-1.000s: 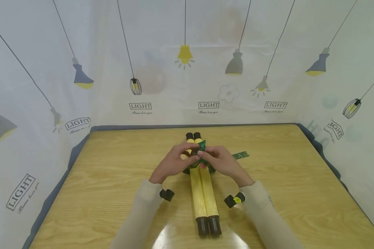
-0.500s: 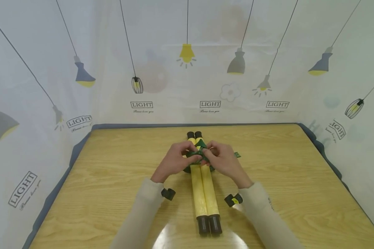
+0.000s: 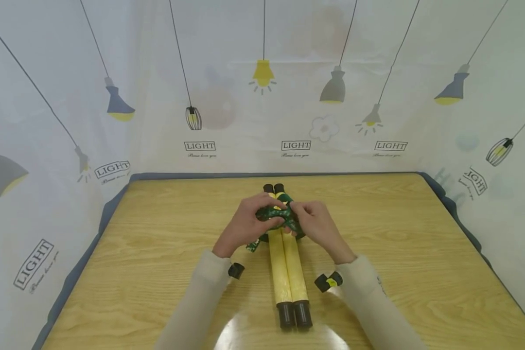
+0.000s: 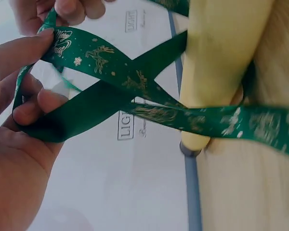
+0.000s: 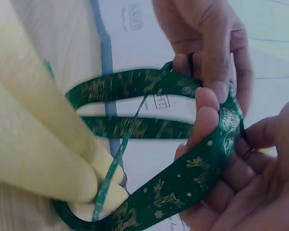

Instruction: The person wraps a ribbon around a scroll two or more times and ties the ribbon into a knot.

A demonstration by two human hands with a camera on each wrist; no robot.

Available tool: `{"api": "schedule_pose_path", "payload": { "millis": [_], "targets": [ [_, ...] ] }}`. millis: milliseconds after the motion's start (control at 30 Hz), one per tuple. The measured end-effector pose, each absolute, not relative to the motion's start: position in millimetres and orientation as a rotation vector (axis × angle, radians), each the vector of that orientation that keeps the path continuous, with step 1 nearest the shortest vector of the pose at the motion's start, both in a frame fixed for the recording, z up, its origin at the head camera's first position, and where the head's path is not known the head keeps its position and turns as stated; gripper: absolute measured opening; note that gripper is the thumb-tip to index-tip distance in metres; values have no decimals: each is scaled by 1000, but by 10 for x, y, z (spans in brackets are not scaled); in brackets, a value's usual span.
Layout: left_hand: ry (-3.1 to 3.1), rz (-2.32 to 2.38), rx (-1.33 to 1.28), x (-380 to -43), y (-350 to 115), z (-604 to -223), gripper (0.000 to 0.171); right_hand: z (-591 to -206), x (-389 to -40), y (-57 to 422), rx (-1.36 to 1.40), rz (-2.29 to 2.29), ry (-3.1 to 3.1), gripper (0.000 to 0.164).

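Two yellow tubes (image 3: 284, 272) with dark end caps lie side by side on the table, pointing away from me. A green ribbon (image 3: 277, 212) with gold reindeer and lettering runs around them and stands up in crossing loops above. My left hand (image 3: 247, 223) holds a loop of it, with the thumb pressing the ribbon (image 4: 94, 55) in the left wrist view. My right hand (image 3: 319, 226) pinches the ribbon on the other side. In the right wrist view both hands meet at the ribbon (image 5: 176, 185). Whether a knot lies under the fingers is hidden.
The wooden table (image 3: 166, 262) has a grey-blue border (image 3: 227, 176) along its back. Pale curtains (image 3: 240, 126) printed with lamps enclose it on the visible sides. Dark camera mounts (image 3: 328, 281) sit at the wrists.
The hands have drawn slightly apart, and the loop between them has widened. The ribbon end that lay right of the right hand is no longer seen there; an end shows below the left hand.
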State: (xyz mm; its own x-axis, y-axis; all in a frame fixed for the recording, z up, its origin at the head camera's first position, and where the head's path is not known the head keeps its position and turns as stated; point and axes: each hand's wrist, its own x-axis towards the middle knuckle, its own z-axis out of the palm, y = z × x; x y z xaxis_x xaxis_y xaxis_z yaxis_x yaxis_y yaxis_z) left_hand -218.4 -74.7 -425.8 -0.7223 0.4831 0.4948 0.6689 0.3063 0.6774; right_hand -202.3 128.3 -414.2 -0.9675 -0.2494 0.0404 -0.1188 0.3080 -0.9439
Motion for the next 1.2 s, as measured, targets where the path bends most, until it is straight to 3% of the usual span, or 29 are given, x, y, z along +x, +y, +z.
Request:
{"api": "schedule_pose_path", "payload": {
  "millis": [267, 467, 700, 833, 1033, 1200],
  "targets": [
    [-2538, -1157, -1086, -2170, -782, -4242, 13, -4183, -2045, 1296, -224, -1669, 2415, 45],
    [-2647, -1209, -974, -2187, -814, -4255, 14, -4183, -2076, 1369, -502, -1510, 2628, 27],
    [-2701, -1613, -751, -2207, -851, -4240, 24, -4139, -2096, 1467, -891, -1524, 2675, 11],
    [-2643, -1933, -701, -2217, -878, -4236, 30, -4113, -2084, 1498, -1002, -1426, 2724, 12],
    [-2566, -2224, -739, -2206, -899, -4216, 32, -4145, -2083, 1480, -988, -1167, 2745, 36],
    [-2598, -2257, -785, -2201, -871, -4192, 32, -4230, -2098, 1385, -1086, -1267, 2609, 20]
  ]
}}
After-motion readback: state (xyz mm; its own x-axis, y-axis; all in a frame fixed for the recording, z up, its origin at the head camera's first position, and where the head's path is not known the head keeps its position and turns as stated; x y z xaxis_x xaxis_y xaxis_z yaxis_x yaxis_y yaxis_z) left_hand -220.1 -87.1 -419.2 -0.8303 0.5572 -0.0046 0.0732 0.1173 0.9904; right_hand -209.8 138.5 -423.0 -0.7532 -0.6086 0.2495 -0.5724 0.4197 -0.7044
